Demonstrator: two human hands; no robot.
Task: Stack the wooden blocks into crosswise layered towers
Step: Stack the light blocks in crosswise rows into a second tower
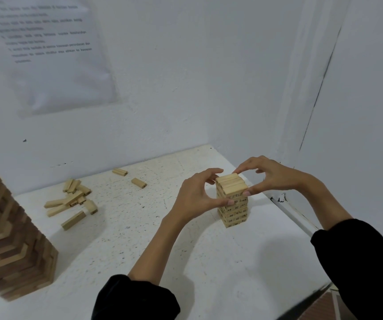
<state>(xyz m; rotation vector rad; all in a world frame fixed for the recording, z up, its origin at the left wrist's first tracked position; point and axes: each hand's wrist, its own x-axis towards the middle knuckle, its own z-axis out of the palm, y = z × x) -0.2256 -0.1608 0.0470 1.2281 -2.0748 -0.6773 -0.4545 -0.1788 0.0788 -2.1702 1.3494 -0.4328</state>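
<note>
- Writing first: the small tower (232,202) has black numbers printed on the sides of its pale blocks. One might be a 50, but most are too small to read.
- A paper sheet (54,49) is stuck on the wall (186,77) up on the left, with several lines of printed text. It's way too blurry to make out a single word.
- The small tower stands on the white speckled table (139,250), over toward the right edge and near the corner of the room. Its layers run crosswise.
- The left hand (195,195) is curled around the tower's top layers from the left, thumb on the near face and fingers on the far side.
- The right hand (269,179) does the same from the right, forefinger on the top back corner and thumb pressed on the near face. So both hands are gripping the top of the stack.
- The black sleeves (137,299) are pushed up the forearms.
- A loose pile of blocks (72,199) lies well off to the left of the small tower, with two stray blocks (138,182) further back near the wall.
- A big tower (8,245) of darker and lighter wood stands at the left edge, partly cut off by the frame and a bit twisted.
- The hands cover part of the small tower's upper sides.
</note>
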